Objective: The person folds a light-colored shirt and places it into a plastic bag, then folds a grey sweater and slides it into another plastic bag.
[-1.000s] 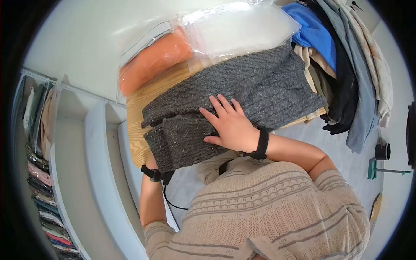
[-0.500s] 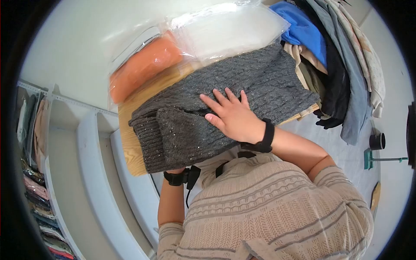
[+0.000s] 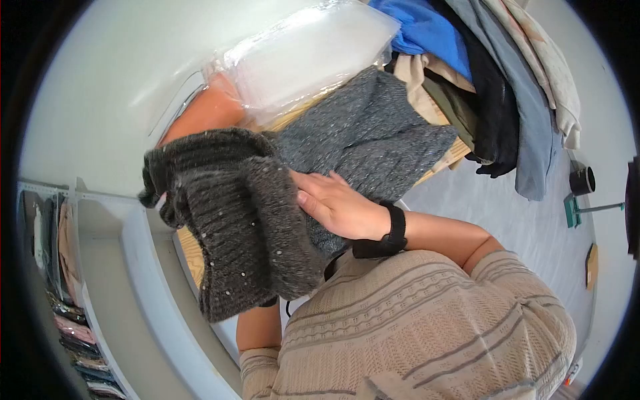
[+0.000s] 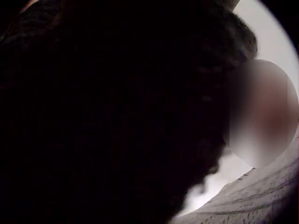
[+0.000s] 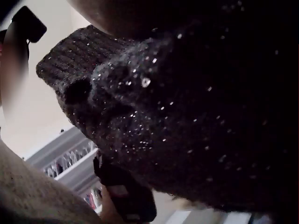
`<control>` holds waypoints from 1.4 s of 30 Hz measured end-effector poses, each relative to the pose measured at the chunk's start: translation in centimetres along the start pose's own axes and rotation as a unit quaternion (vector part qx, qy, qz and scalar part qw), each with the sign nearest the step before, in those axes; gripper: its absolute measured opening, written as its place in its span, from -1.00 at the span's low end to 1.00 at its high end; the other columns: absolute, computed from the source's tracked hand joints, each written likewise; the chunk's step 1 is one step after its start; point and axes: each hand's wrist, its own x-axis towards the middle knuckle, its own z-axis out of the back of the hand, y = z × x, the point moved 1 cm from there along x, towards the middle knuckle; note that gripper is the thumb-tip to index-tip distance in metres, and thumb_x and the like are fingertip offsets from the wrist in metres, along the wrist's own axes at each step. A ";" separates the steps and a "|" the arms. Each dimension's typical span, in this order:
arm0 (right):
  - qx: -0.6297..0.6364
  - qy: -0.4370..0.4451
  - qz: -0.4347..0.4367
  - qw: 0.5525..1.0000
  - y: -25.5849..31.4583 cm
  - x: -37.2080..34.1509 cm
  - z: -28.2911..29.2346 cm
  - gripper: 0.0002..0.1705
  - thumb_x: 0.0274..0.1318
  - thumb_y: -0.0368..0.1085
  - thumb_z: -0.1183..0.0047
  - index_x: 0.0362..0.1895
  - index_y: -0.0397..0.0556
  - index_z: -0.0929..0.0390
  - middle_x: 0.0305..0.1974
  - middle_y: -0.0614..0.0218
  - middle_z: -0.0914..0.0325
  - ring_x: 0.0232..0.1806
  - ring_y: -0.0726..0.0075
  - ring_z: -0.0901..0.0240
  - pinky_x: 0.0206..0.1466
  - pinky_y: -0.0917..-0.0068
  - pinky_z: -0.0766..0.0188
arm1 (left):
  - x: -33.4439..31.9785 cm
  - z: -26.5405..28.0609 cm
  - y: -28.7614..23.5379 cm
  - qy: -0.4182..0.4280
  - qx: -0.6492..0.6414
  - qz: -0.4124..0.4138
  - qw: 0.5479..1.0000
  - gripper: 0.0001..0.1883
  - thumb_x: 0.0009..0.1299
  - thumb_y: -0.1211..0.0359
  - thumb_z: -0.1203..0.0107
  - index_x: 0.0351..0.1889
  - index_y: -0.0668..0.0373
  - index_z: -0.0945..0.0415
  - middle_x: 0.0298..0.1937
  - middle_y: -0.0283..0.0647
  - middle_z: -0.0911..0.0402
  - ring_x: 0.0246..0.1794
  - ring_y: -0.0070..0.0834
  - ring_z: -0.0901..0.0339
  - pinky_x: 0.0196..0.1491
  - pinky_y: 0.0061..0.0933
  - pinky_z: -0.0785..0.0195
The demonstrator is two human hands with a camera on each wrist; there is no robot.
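Observation:
A dark grey cable-knit sweater (image 3: 373,127) with light specks lies across the wooden table. Its left end, a ribbed folded part (image 3: 227,233), is raised and bends over toward the right. My left hand (image 3: 161,201) is beneath that raised part, with only a sliver of it showing at the far-left edge. The knit hides its fingers, and dark fabric fills most of the left wrist view. On the sweater's middle rests my right hand (image 3: 343,210), its thumb straight against the fold and its fingertips partly covered. Speckled knit (image 5: 154,107) fills much of the right wrist view.
Behind the sweater lie an orange item in clear plastic (image 3: 210,107) and a stack of clear bags (image 3: 313,53). Several garments, including a blue one (image 3: 433,40), hang over the table's right end. White shelves (image 3: 107,267) with bagged clothes stand at left.
My left hand has lifted the sweater's left end off the table and brought it up and over toward the right. My right hand has shifted slightly left and down.

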 end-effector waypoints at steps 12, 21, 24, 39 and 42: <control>0.748 -0.033 0.007 0.663 -9.6 -4.0 3.7 -0.35 0.35 0.06 0.43 0.42 0.09 0.08 0.41 0.15 0.04 0.38 0.12 -0.05 0.38 0.15 -0.07 | 11.5 -12.8 6.9 0.324 0.654 0.093 0.678 -0.27 0.32 0.18 -0.05 0.39 0.24 -0.04 0.45 0.15 0.12 0.45 -0.07 0.10 0.40 -0.17 0.27; 0.835 0.025 0.082 0.543 -9.7 -3.1 5.0 -0.37 0.37 0.04 0.46 0.42 0.10 0.07 0.40 0.15 0.00 0.38 0.11 -0.06 0.37 0.13 -0.09 | 12.3 -16.6 5.5 0.374 0.829 0.050 0.412 -0.25 0.29 0.03 -0.06 0.39 0.08 -0.08 0.43 0.13 0.06 0.42 0.16 0.14 0.36 0.16 0.32; 0.750 -0.003 0.015 0.662 -9.9 -4.6 5.5 -0.39 0.37 -0.03 0.41 0.42 0.07 0.07 0.41 0.19 0.01 0.37 0.14 -0.08 0.39 0.14 -0.06 | 12.0 -15.1 6.0 0.356 0.824 0.097 0.431 -0.22 0.28 -0.06 -0.04 0.42 -0.04 -0.03 0.44 0.07 0.07 0.42 0.16 0.15 0.31 0.31 0.33; 0.668 -0.061 -0.074 0.738 -7.4 -9.0 14.8 -0.41 0.36 -0.12 0.24 0.40 0.11 0.04 0.29 0.37 -0.23 0.21 0.32 -0.30 0.21 0.18 -0.29 | 10.9 -13.2 7.6 0.333 0.858 0.045 0.388 -0.16 0.26 -0.13 -0.01 0.43 -0.02 0.01 0.40 0.12 0.00 0.38 0.21 0.08 0.23 0.41 0.19; 0.503 -0.116 -0.071 0.854 -7.3 -8.1 16.0 -0.44 0.13 -0.53 0.10 0.26 -0.05 -0.24 0.15 0.32 -0.38 0.08 0.42 -0.40 0.16 0.45 -0.32 | 10.7 -12.7 7.1 0.315 0.828 0.035 0.462 -0.17 0.26 -0.11 -0.02 0.42 0.02 -0.01 0.41 0.12 0.02 0.38 0.20 0.08 0.24 0.40 0.21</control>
